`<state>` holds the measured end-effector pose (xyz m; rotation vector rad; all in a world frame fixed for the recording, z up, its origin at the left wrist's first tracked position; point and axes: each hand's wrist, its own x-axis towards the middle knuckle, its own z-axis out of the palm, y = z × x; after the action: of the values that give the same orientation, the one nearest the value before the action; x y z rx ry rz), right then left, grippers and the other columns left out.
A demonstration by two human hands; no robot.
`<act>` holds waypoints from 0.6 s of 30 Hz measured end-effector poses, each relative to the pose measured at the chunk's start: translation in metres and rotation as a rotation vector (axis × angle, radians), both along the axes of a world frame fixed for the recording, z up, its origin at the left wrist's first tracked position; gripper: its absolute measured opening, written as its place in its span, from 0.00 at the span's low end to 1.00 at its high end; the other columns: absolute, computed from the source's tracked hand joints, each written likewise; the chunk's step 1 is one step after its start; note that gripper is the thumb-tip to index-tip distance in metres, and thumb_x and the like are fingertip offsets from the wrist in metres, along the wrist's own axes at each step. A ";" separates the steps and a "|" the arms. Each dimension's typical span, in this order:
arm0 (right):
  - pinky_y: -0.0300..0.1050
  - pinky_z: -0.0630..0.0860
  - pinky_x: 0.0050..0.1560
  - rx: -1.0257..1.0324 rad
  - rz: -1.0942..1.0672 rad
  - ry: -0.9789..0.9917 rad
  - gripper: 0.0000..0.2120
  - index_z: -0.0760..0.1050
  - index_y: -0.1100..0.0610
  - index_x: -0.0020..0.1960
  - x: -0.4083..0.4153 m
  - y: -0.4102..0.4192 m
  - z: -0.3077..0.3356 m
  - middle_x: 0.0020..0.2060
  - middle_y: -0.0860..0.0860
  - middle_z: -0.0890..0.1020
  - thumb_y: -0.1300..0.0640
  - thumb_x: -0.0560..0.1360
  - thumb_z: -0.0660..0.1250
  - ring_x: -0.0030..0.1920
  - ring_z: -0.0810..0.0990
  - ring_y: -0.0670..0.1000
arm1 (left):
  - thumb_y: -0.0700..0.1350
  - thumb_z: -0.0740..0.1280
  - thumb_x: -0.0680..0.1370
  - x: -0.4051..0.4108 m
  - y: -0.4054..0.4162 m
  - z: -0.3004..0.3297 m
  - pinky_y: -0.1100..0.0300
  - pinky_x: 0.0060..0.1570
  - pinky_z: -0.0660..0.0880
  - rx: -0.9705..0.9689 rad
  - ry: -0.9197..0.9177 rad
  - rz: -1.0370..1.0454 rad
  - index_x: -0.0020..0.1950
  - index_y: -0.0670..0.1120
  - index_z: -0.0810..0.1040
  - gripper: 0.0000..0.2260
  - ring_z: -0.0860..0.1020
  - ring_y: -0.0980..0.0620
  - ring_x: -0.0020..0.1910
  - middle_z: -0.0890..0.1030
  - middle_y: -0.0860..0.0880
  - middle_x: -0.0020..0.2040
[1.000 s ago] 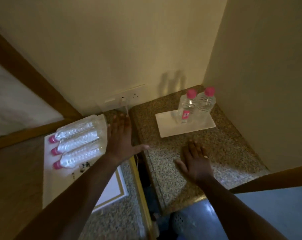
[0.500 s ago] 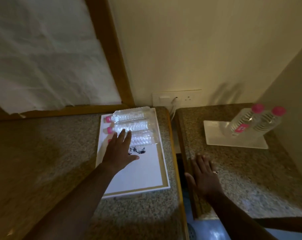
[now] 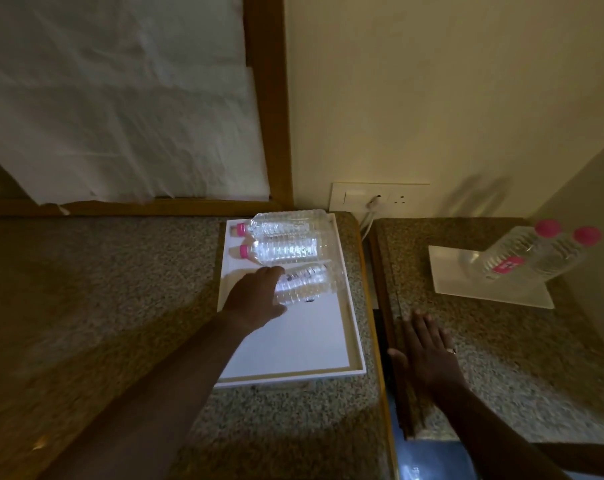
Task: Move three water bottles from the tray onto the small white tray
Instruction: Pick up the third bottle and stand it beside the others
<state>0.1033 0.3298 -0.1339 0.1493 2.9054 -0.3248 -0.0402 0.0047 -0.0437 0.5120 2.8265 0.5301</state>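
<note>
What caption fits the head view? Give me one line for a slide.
Left hand reaches the nearest of three lying bottles on the large tray; two stand on the small white tray.

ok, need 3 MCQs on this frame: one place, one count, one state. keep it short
1. Where is the left hand?
A. on the nearest lying bottle
B. on the small tray
C. on the socket

2. How many bottles lie on the big tray?
A. one
B. three
C. five

3. How do the two bottles on the small tray stand?
A. lying flat
B. upright
C. stacked

Answers: 1 A, fingers rest over its neck end. 2 B, three lie side by side. 3 B, pink caps point up.

The right hand lies flat on the counter.
</note>
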 end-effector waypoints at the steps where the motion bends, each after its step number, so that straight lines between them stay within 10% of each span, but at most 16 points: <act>1: 0.68 0.55 0.71 -0.003 -0.005 -0.001 0.47 0.63 0.60 0.75 0.000 -0.001 0.002 0.75 0.64 0.60 0.27 0.74 0.35 0.75 0.55 0.66 | 0.50 0.76 0.70 0.010 -0.004 -0.003 0.53 0.57 0.74 0.024 -0.002 0.002 0.70 0.48 0.66 0.33 0.76 0.44 0.61 0.75 0.44 0.66; 18: 0.69 0.56 0.71 0.037 -0.015 -0.029 0.43 0.58 0.59 0.76 0.000 0.000 -0.009 0.75 0.63 0.59 0.29 0.75 0.40 0.76 0.54 0.64 | 0.57 0.79 0.62 0.038 -0.036 0.040 0.56 0.49 0.77 0.138 -0.043 -0.045 0.64 0.54 0.71 0.34 0.78 0.50 0.53 0.81 0.50 0.58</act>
<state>0.1030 0.3303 -0.1428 0.1803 2.8846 -0.2687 -0.0020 -0.0312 -0.0037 0.5802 2.7436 0.7215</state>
